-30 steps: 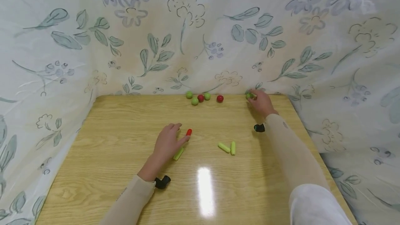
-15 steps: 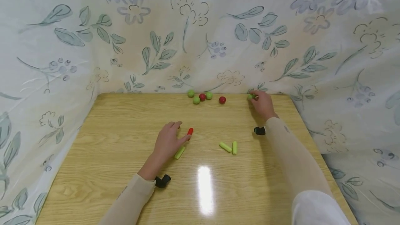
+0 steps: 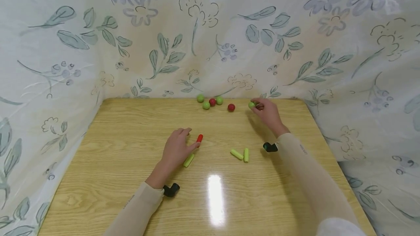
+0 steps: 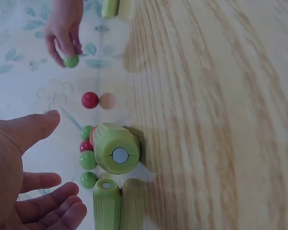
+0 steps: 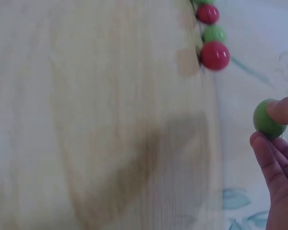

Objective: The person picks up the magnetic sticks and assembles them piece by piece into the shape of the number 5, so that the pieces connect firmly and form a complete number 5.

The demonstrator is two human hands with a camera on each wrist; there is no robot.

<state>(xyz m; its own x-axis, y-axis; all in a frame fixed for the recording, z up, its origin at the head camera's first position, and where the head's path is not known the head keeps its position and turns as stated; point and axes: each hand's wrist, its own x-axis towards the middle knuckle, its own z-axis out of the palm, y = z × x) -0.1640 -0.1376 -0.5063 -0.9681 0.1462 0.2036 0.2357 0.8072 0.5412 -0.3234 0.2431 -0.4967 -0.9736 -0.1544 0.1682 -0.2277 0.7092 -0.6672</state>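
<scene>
Near the table's back edge, my right hand (image 3: 270, 115) pinches a small green ball (image 3: 251, 105) between thumb and fingers. The right wrist view shows that green ball (image 5: 269, 118) held off the wooden surface. To its left lies a single red ball (image 3: 231, 107). My left hand (image 3: 175, 146) hovers over the table with loosely spread fingers and holds nothing. Beside its thumb is a short red stick (image 3: 199, 138), and a light green stick (image 3: 189, 160) lies partly under the hand. In the left wrist view, a ridged light green stick (image 4: 116, 148) is end-on to the camera.
Along the back edge, green balls (image 3: 206, 105) cluster with one red ball (image 3: 212, 102). Two more light green sticks (image 3: 237, 154) lie mid-table, right of centre. Patterned fabric (image 3: 210, 46) rises behind the wooden table (image 3: 131, 119) and at both sides.
My right hand has moved left along the back edge, carrying the green ball. The single red ball has shifted slightly left and nearer. My left hand stays in place.
</scene>
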